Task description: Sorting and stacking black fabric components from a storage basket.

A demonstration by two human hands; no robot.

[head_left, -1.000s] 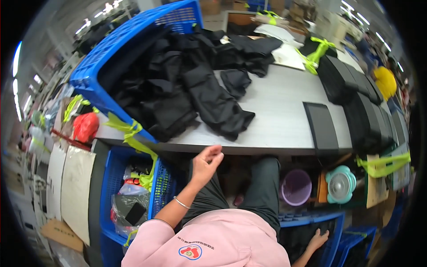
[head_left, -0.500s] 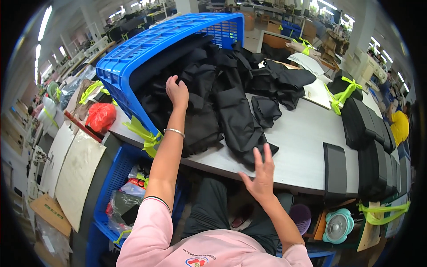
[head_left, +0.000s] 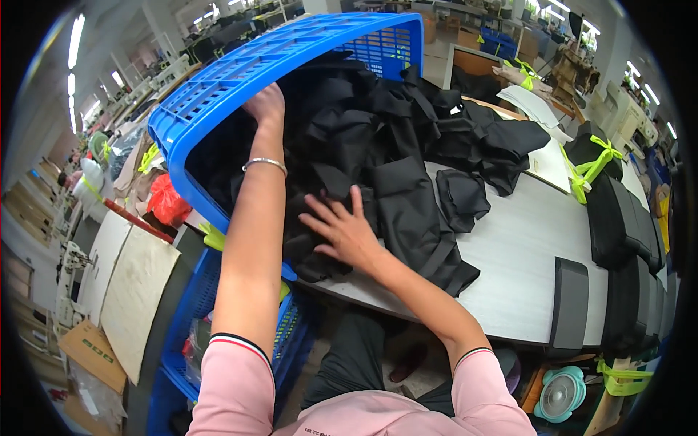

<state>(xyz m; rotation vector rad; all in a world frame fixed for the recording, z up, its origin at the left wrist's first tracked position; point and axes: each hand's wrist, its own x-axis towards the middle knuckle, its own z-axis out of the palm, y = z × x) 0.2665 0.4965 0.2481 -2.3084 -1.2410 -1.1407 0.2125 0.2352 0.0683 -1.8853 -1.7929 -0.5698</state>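
Observation:
A blue plastic basket (head_left: 185,142) lies tipped on its side on the table, its mouth toward me. Black fabric pieces (head_left: 407,196) fill it and spill in a heap onto the tabletop. My left hand (head_left: 266,106) reaches into the upper part of the mouth, just under the rim, against the dark cloth; its fingers are largely hidden. Over the near part of the heap, my right hand (head_left: 345,231) is open with fingers spread, palm toward the fabric. Whether it presses on the cloth or hovers over it is hard to see.
Stacked black padded pieces (head_left: 625,225) tied with neon-yellow strips stand at the table's right. One flat dark piece (head_left: 569,301) lies beside them. White sheets (head_left: 549,163) are at the back. Below are another blue basket (head_left: 190,320) and a turquoise fan (head_left: 561,392). A red bag (head_left: 169,200) sits left.
My left hand has gone up and deeper into the basket's mouth. My right hand has moved from the table's front edge leftward and up over the heap. The view has shifted slightly.

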